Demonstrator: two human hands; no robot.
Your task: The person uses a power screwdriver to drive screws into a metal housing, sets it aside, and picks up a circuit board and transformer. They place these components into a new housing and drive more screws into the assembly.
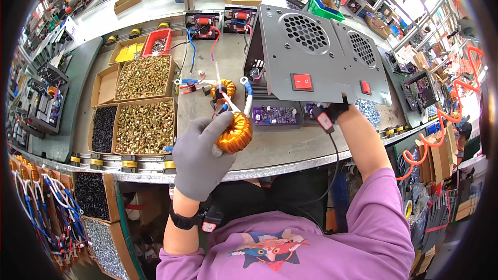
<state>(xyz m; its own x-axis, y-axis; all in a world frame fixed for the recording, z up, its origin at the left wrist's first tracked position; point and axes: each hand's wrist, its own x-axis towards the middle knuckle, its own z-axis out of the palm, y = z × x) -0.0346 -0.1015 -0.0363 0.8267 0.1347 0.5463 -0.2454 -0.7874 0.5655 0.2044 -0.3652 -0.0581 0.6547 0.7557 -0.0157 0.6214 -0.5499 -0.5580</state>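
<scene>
My left hand (203,158), in a grey glove, is closed around a toroidal coil (236,134) wound with copper-coloured wire. White-sleeved leads rise from that coil, one ending in a ring terminal (244,80). Just beyond lies a second copper coil (224,89) on the bench. My right hand (339,109) is at the lower edge of a grey metal panel (316,62) with a honeycomb vent and a red rocker switch (302,82). The panel hides most of its fingers, so its grip does not show. Under the panel sits a purple circuit board (275,114).
Cardboard boxes of brass-coloured screws (144,127) and black screws (104,127) stand at the left, near a red tray (156,43). A roller rail (129,165) edges the bench. Coiled red air hoses (441,119) hang at the right. Wired coils (46,197) hang lower left.
</scene>
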